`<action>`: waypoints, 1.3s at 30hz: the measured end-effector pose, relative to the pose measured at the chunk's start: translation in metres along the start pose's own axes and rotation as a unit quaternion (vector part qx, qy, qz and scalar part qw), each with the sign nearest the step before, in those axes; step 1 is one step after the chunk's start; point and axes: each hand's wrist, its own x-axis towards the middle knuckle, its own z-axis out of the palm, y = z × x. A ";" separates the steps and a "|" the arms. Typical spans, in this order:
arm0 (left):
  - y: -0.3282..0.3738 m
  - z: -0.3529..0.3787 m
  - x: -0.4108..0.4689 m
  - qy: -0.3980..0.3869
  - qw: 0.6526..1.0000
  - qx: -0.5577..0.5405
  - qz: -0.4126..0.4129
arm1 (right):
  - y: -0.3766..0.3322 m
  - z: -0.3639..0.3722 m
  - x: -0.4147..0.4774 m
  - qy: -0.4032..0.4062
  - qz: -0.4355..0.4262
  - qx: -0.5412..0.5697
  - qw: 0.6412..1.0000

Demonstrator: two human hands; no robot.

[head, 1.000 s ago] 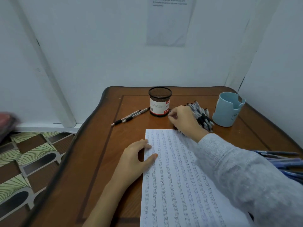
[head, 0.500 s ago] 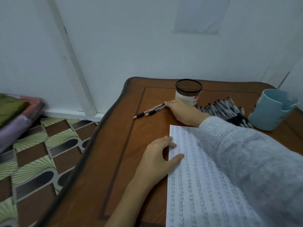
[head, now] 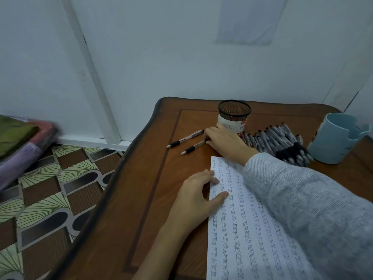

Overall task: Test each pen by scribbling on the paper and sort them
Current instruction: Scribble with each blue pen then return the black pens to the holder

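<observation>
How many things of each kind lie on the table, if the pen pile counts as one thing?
Loose pens: 2, the upper pen and the lower pen
Piles: 1, the pen pile
Cups: 2, the mesh cup and the blue cup
Sheets: 1, the paper sheet
Total: 6

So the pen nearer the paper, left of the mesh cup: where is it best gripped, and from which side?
Pinch the pen from above at its barrel, just behind the black rubber sleeve. It lies flat on the table, tip toward the left edge, with a gap to the other pen, so fingers fit on both sides. The right hand covers its back end.
</observation>
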 end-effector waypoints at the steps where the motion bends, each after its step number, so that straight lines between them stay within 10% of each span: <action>1: -0.001 0.000 0.000 0.001 1.000 -0.001 0.001 | 0.002 -0.001 -0.002 0.003 -0.004 0.014 1.000; 7: -0.003 0.002 0.000 0.006 1.000 0.002 0.008 | 0.008 -0.014 -0.029 0.029 0.042 0.171 0.984; 18: -0.003 -0.001 0.002 -0.002 1.000 -0.005 -0.018 | -0.006 -0.085 -0.105 0.153 0.246 0.531 0.796; 31: 0.007 -0.002 -0.004 0.001 0.999 0.031 0.012 | -0.030 -0.106 -0.208 0.098 0.333 0.866 0.359; 39: 0.019 0.001 -0.013 0.017 0.983 0.141 0.113 | -0.047 -0.120 -0.254 0.125 0.366 0.868 0.312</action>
